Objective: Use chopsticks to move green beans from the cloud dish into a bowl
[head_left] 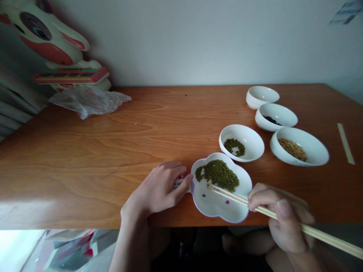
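The right hand's fingers close round chopsticks; the left hand's curl at the side of the flower-shaped dish holding green beans. Smooth beans could skid off narrow tips (or a light hold could let the dish slip).

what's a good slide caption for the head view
Right hand holding chopsticks over a dish of green beans, left hand at its side, white bowls nearby.

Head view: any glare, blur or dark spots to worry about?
Head view: pale glare on the left front of the table; lower-left corner below it nearly blown out; deep shadow under its front edge at centre; wall print at top right too blurred to read; green beans in the scalloped dish clear enough to pick out singly.
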Demonstrator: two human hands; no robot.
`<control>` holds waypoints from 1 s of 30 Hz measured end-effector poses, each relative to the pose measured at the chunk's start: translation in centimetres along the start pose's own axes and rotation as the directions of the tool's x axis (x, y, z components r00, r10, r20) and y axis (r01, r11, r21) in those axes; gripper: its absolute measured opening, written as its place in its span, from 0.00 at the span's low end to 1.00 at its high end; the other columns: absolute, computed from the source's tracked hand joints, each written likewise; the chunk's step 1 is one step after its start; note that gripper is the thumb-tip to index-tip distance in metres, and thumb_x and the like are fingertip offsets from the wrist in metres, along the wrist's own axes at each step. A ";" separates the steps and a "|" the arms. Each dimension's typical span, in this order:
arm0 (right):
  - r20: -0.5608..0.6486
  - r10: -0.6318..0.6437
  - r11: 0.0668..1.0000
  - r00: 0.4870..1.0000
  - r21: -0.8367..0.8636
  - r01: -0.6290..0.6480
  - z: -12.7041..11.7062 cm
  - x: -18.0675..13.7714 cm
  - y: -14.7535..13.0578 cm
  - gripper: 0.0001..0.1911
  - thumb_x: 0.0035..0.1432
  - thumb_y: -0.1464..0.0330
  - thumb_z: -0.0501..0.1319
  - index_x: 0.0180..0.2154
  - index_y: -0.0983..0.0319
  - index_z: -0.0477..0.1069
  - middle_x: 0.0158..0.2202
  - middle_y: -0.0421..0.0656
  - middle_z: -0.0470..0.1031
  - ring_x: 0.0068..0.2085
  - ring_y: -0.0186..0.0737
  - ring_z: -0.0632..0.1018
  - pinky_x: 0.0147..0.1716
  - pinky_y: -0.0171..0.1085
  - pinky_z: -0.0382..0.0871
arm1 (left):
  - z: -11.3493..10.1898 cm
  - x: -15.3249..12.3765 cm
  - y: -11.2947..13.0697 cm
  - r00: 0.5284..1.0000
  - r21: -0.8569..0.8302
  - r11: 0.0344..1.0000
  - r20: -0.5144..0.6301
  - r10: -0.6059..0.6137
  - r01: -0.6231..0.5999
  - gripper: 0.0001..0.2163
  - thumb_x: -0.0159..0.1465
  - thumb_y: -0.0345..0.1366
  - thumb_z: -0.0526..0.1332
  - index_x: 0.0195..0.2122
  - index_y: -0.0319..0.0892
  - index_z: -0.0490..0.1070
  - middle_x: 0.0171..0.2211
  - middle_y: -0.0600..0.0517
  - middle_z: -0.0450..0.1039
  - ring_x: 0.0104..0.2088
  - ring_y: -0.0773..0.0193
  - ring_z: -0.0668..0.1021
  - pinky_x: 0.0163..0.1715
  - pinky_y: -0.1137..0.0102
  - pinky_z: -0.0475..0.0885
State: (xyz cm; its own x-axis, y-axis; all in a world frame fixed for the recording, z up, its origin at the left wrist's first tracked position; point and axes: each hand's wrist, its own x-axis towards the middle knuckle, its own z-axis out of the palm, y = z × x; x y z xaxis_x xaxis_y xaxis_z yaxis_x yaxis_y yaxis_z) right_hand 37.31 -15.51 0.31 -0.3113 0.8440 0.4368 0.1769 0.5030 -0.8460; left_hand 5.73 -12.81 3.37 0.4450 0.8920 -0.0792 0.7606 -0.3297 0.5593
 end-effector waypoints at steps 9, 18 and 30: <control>-0.092 -0.045 0.998 0.995 -0.045 0.041 0.7 0.2 0.2 0.24 0.77 0.67 0.47 0.34 0.59 0.78 0.29 0.44 0.78 0.32 0.42 0.80 0.33 0.41 0.72 | 0.0 0.0 -0.1 1.000 -0.007 1.000 -0.003 0.016 -0.016 0.18 0.78 0.45 0.50 0.33 0.43 0.68 0.33 0.51 0.73 0.34 0.60 0.73 0.38 0.65 0.65; -0.275 0.109 0.980 0.955 0.191 -0.057 2.0 0.7 -0.5 0.30 0.78 0.60 0.49 0.28 0.59 0.81 0.22 0.43 0.76 0.27 0.40 0.76 0.23 0.37 0.68 | 0.1 0.0 -0.1 1.000 -0.006 1.000 -0.004 0.005 -0.005 0.18 0.78 0.45 0.51 0.33 0.43 0.67 0.33 0.51 0.72 0.34 0.60 0.72 0.38 0.65 0.65; 0.055 0.194 0.981 0.979 0.011 -0.195 -1.2 0.8 -1.4 0.12 0.75 0.68 0.56 0.38 0.58 0.76 0.32 0.41 0.76 0.33 0.36 0.77 0.30 0.35 0.69 | 0.1 0.0 0.0 1.000 -0.006 1.000 -0.016 0.014 -0.014 0.18 0.78 0.45 0.51 0.33 0.43 0.67 0.34 0.51 0.73 0.34 0.61 0.73 0.38 0.65 0.65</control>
State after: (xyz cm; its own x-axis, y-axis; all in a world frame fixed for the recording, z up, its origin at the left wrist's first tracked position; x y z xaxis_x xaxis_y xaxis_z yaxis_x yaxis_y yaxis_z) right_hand 37.92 -15.29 2.17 -0.3219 0.9141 0.2466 0.2238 0.3266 -0.9183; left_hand 5.77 -12.85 3.31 0.4483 0.8920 -0.0583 0.7513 -0.3406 0.5654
